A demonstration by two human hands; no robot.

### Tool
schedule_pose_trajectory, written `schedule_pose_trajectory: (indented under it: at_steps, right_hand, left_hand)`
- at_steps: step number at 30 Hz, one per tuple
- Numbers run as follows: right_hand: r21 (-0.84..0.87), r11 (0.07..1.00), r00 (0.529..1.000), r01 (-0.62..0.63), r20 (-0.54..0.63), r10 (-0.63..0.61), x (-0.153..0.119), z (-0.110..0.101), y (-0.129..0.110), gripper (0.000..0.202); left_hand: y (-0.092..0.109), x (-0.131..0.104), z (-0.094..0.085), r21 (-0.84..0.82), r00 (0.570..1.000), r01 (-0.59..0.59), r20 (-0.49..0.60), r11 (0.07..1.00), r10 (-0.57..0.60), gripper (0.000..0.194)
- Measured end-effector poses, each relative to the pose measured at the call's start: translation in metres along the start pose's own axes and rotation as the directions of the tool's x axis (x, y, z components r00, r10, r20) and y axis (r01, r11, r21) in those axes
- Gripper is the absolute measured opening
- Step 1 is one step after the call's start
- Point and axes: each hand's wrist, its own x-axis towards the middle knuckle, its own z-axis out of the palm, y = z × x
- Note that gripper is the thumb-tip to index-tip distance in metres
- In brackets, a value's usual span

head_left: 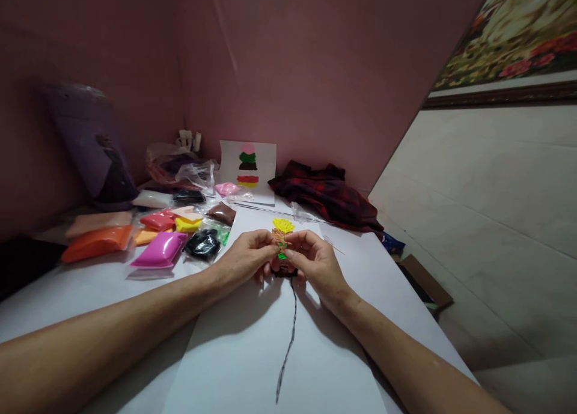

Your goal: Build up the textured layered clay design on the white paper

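Note:
My left hand (252,255) and my right hand (318,259) meet over a white sheet (252,354). Both are closed, thumbs against index fingers, in a pinch around a small bit of green clay (282,245); its full shape is hidden. Close behind and under the fingertips lies a layered clay piece with a fringed yellow top (283,225), an orange-brown layer and a bright green layer (282,256). Darker brown clay at its lower end is partly covered by my fingers. A dark, wavy line (292,333) runs down the sheet from there toward me.
Bagged clay packs in several colours, such as magenta (159,250), orange (97,244) and black (202,244), lie at the left. A card with coloured bands (265,167) leans on the back wall. Beside it is a red-and-black cloth (329,194); a purple container (92,149) stands far left.

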Motion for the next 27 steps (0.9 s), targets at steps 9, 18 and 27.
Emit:
schedule_pose_trajectory:
  at_steps: [9,18,27]
  right_hand:
    - [0.040,0.999,0.999,-0.007,0.039,0.005,-0.0011,0.0006,-0.0016,0.018]
    - [0.039,0.999,1.000,0.009,0.013,-0.009,-0.0008,-0.0006,-0.0003,0.018]
    - [0.001,1.000,0.999,0.028,-0.015,-0.028,0.0004,-0.0030,0.0012,0.020]
  left_hand:
    - [0.0003,-0.0008,-0.0011,0.000,0.999,0.004,0.035,1.000,-0.004,0.023]
    - [0.0017,-0.0008,-0.0006,-0.047,1.000,0.004,0.012,0.999,-0.004,0.018]
    - [0.0000,-0.0009,-0.0013,-0.066,1.000,-0.003,0.026,0.998,0.005,0.016]
